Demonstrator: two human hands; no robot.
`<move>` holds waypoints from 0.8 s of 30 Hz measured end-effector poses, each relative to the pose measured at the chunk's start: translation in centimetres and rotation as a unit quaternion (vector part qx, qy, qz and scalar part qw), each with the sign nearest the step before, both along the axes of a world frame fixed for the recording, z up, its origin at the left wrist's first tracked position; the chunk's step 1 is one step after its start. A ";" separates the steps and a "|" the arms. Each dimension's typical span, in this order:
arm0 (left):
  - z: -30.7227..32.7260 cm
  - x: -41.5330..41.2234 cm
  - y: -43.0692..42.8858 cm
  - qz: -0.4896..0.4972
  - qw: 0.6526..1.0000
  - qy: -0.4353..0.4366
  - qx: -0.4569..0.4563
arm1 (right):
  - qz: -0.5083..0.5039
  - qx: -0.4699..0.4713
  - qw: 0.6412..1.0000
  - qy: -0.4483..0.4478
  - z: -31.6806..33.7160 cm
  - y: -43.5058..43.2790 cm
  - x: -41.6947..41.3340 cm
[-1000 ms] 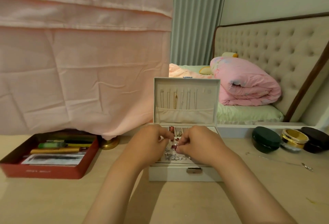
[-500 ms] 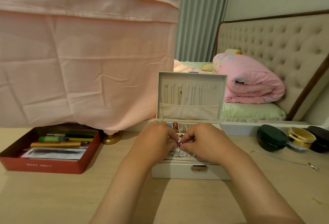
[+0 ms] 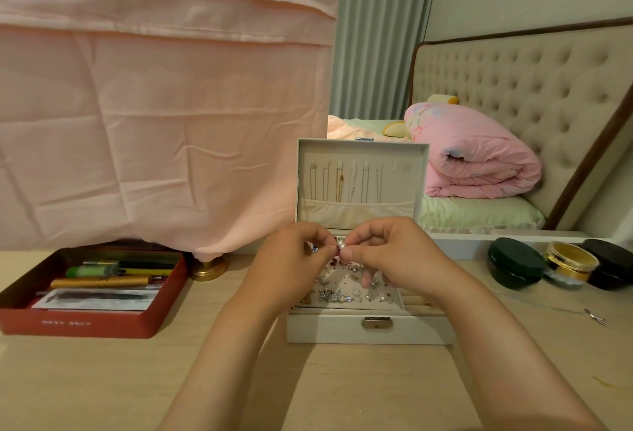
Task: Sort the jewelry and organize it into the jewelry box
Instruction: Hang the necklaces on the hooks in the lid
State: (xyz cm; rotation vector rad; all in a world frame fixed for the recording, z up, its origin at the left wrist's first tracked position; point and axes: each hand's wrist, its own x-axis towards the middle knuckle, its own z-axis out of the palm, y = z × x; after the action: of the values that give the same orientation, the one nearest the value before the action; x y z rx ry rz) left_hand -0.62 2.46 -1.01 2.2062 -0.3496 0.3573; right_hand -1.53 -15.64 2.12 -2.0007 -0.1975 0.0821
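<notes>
A bedroom in a home. At the right stands a bed with pale green sheets, a tall beige button-tufted headboard edged in dark wood, and a rolled pink quilt lying against it. Grey-green pleated curtains hang behind the bed. A large pink cloth drapes down at the left. In front is a light wooden bench used like a dressing table, carrying an open white jewelry box, a red tin of pens and cosmetics, and three round jars.
</notes>
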 end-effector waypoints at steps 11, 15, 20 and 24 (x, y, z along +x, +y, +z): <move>0.1 -0.2 -0.3 -0.061 0.984 0.089 -0.143 | 0.024 0.052 0.998 0.008 -0.7 -0.5 0.4; 0.2 -0.5 -0.2 -0.106 0.957 0.134 -0.235 | 0.053 0.102 0.993 0.019 -0.9 -0.8 0.6; 0.2 -0.5 0.1 -0.120 0.946 0.163 -0.252 | 0.067 0.168 0.983 0.029 -1.0 -0.9 0.7; 0.5 -0.1 0.7 -0.107 0.939 0.170 -0.278 | 0.047 0.189 0.980 0.043 -0.9 -0.7 0.8</move>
State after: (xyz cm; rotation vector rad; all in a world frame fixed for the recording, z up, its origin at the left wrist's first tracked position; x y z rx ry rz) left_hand -0.73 3.18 -0.50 1.6135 -0.2550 -0.0506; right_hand -0.74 -16.37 1.24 -1.6045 -0.2342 0.1783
